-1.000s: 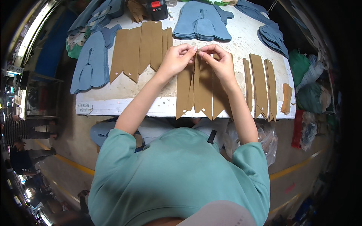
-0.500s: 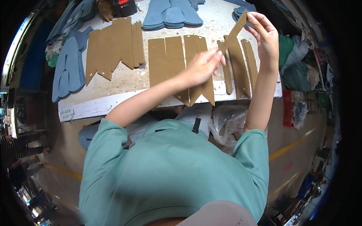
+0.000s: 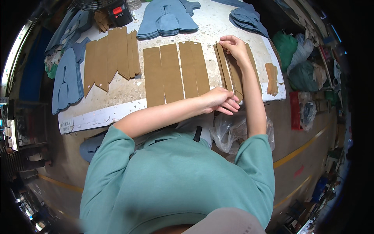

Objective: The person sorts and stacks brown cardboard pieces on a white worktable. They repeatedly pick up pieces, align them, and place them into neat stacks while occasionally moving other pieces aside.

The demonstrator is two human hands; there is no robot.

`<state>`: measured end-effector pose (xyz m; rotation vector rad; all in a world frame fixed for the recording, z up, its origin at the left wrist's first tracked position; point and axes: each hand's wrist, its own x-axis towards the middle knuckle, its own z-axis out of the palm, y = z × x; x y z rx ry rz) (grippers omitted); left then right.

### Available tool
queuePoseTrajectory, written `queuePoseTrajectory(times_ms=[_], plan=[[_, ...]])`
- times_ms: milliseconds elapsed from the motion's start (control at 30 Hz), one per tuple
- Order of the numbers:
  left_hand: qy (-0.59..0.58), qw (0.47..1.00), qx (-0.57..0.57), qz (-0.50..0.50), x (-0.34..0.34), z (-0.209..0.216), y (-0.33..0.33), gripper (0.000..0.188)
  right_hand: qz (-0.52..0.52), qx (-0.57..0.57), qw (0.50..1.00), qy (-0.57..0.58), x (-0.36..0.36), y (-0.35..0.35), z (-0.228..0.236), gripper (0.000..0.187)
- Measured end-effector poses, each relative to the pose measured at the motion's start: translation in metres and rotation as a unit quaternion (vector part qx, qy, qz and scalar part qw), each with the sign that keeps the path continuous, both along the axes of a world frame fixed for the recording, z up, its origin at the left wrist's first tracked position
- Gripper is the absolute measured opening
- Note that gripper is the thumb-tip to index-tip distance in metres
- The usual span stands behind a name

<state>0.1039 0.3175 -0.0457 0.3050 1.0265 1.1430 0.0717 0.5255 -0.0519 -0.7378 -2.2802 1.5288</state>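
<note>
Between my hands a narrow brown strip (image 3: 223, 64), apparently leather or fabric, runs lengthwise at the table's right part. My right hand (image 3: 237, 50) pinches its far end between thumb and fingers. At the near end, by the table edge, my left hand (image 3: 219, 100) closes thumb and forefinger on the strip, with the other fingers stretched out. Beside it lies another brown piece (image 3: 236, 80), partly hidden under my right hand and forearm. Wide brown panels (image 3: 171, 70) lie in a row to the left, their near ends covered by my left forearm.
More brown panels (image 3: 101, 62) with pointed ends lie farther left, beside stacked blue pieces (image 3: 68, 78). Other blue stacks (image 3: 167, 19) lie at the back. A small brown bundle (image 3: 271, 79) sits at the right edge. Clear plastic bags (image 3: 226, 132) hang below the white table (image 3: 105, 114).
The strip, held up slanting before, has come down to the table. My right hand has moved left and down with its end; my left hand has come nearer the front edge.
</note>
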Motion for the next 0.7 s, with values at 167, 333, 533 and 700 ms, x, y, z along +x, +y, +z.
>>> queuePoseTrajectory(times_ms=[167, 333, 533, 700], plan=[[0.039, 0.996, -0.016, -0.081, 0.002, 0.009, -0.013, 0.034, -0.019, 0.043, 0.999, -0.003, -0.002, -0.007, 0.002, 0.023], [0.210, 0.957, 0.138, -0.149, -0.011, 0.026, -0.061, 0.027, -0.040, 0.268, 0.963, 0.011, 0.032, -0.032, 0.029, 0.034], [0.542, 0.828, 0.111, 0.092, -0.069, 0.048, -0.139, 0.022, -0.043, 0.326, 0.938, -0.109, 0.106, -0.110, 0.032, 0.051], [0.478, 0.846, 0.054, 0.228, -0.089, 0.044, -0.184, 0.031, -0.110, 0.345, 0.928, -0.091, 0.110, -0.138, 0.017, 0.046]])
